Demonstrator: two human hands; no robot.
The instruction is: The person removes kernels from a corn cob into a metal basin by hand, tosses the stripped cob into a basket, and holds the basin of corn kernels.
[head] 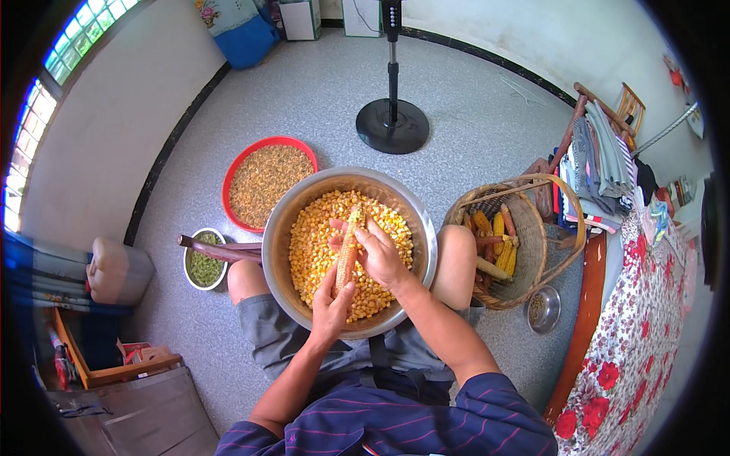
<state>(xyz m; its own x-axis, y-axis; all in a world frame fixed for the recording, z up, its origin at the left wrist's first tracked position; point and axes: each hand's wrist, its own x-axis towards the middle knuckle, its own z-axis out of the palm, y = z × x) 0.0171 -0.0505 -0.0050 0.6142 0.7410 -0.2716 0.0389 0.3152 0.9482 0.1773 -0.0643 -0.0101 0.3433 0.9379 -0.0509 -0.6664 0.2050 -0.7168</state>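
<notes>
A corn cob [347, 256], mostly bare with some kernels at its far tip, is held over a large metal basin [349, 172]. My left hand [332, 305] grips its near end. Around its upper part is my right hand [379, 253], thumb against the cob near the tip. Loose yellow corn kernels [311, 228] fill much of the basin, which rests at my lap between my knees. To the right, a woven basket [533, 256] with a tall handle holds several corn cobs [506, 256], some with kernels and some bare.
Beyond the basin's left side sits a red tray [229, 188] of grain bits. A bowl of chopped greens [205, 265] stands left, beside wooden legs [208, 249]. Ahead is a black fan base [392, 128]. A small metal bowl [544, 308] lies right of the basket, near a flowered bedspread [621, 353].
</notes>
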